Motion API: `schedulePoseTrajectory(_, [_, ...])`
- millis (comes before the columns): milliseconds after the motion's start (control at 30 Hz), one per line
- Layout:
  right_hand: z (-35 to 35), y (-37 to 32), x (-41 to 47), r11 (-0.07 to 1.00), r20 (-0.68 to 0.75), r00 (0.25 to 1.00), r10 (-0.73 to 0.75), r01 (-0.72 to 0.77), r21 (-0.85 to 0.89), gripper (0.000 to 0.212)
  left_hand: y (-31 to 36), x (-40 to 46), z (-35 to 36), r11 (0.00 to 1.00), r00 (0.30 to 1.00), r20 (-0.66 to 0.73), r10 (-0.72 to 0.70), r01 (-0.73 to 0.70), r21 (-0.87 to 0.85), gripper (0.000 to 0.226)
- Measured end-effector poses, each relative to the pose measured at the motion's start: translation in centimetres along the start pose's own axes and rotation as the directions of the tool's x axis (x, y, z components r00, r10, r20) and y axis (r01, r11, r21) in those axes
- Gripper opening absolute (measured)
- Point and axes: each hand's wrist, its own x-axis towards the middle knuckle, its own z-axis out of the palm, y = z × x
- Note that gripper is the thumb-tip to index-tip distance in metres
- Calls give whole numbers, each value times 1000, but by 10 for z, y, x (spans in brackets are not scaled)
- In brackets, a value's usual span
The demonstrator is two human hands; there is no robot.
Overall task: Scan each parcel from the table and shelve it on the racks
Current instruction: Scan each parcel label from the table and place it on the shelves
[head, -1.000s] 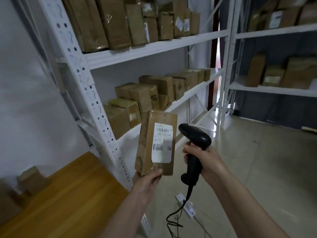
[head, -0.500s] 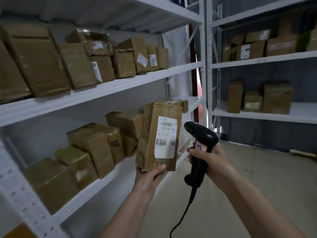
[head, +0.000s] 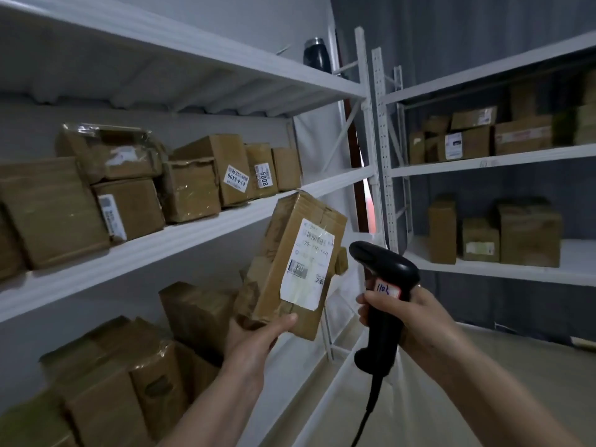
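Observation:
My left hand (head: 254,337) grips the bottom corner of a brown cardboard parcel (head: 283,250) with a white shipping label facing me, tilted slightly right, in front of the left rack. My right hand (head: 416,314) holds the handle of a black barcode scanner (head: 383,279), its head pointing left toward the parcel's label, a short gap apart. A small white tag with red writing sits on the scanner. Its cable hangs down below.
The white left rack's middle shelf (head: 180,240) carries several taped cardboard boxes, with bare shelf at its right end. More boxes stand on the shelf below (head: 129,391). A second rack (head: 503,269) at right holds several boxes. A dark bottle (head: 316,56) stands on the top shelf.
The view has swung up and right along the rack, away from the wooden table. The parcel rose toward the middle shelf and tilted right. The scanner stayed beside it.

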Motion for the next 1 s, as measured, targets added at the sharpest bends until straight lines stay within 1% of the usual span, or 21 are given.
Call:
schedulePoseTrajectory(100, [-2, -15, 36, 1000, 57, 998, -21, 21, 5, 50, 22, 25, 17, 996, 997, -30, 71, -69, 64, 113])
schedulePoseTrajectory(200, [-10, -31, 81, 997, 119, 991, -63, 59, 40, 48, 47, 55, 44, 984, 987, -92, 133, -120, 132, 113])
schedulePoseTrajectory(267, [-19, -43, 117, 995, 151, 984, -92, 85, 52, 52, 62, 81, 67, 967, 978, -101, 183, -160, 201, 108])
schedulePoseTrajectory(333, [-28, -56, 157, 991, 190, 973, -129, 117, 72, 56, 77, 111, 94, 941, 966, -111, 234, -197, 275, 97])
schedulePoseTrajectory(400, [-38, -71, 200, 985, 221, 962, -162, 143, 98, 58, 92, 144, 124, 906, 949, -107, 296, -243, 348, 95])
schedulePoseTrajectory(500, [-51, -95, 263, 981, 225, 959, -175, 149, 126, 59, 116, 199, 171, 829, 911, -111, 398, -305, 469, 107])
schedulePoseTrajectory(533, [-55, -102, 283, 979, 216, 961, -175, 147, 139, 58, 123, 218, 187, 803, 899, -116, 422, -311, 509, 109])
schedulePoseTrajectory(600, [-62, -116, 324, 974, 190, 967, -172, 138, 180, 54, 134, 255, 219, 754, 862, -171, 476, -301, 583, 110])
schedulePoseTrajectory(667, [-67, -126, 364, 967, 165, 971, -174, 137, 214, 45, 142, 290, 250, 705, 817, -224, 532, -281, 651, 111])
schedulePoseTrajectory(733, [-70, -132, 400, 961, 143, 974, -178, 140, 239, 34, 145, 321, 278, 608, 750, -230, 621, -275, 745, 110])
schedulePoseTrajectory(767, [-70, -132, 417, 961, 134, 976, -173, 137, 241, 30, 147, 335, 288, 533, 698, -215, 683, -275, 800, 110])
schedulePoseTrajectory(833, [-70, -129, 448, 963, 121, 982, -146, 113, 246, 26, 152, 356, 302, 333, 603, -122, 789, -252, 908, 114])
schedulePoseTrajectory(867, [-69, -126, 461, 963, 120, 984, -130, 96, 252, 27, 155, 364, 306, 220, 579, -58, 814, -214, 952, 117])
schedulePoseTrajectory(933, [-65, -118, 483, 962, 126, 988, -95, 58, 266, 31, 160, 379, 308, 17, 575, 43, 817, -99, 995, 117])
schedulePoseTrajectory(967, [-63, -114, 493, 961, 129, 989, -77, 39, 275, 33, 162, 386, 307, -56, 580, 74, 811, -49, 997, 111])
schedulePoseTrajectory(1000, [-61, -110, 501, 959, 134, 989, -61, 20, 284, 34, 162, 392, 306, -108, 583, 96, 807, -14, 994, 101])
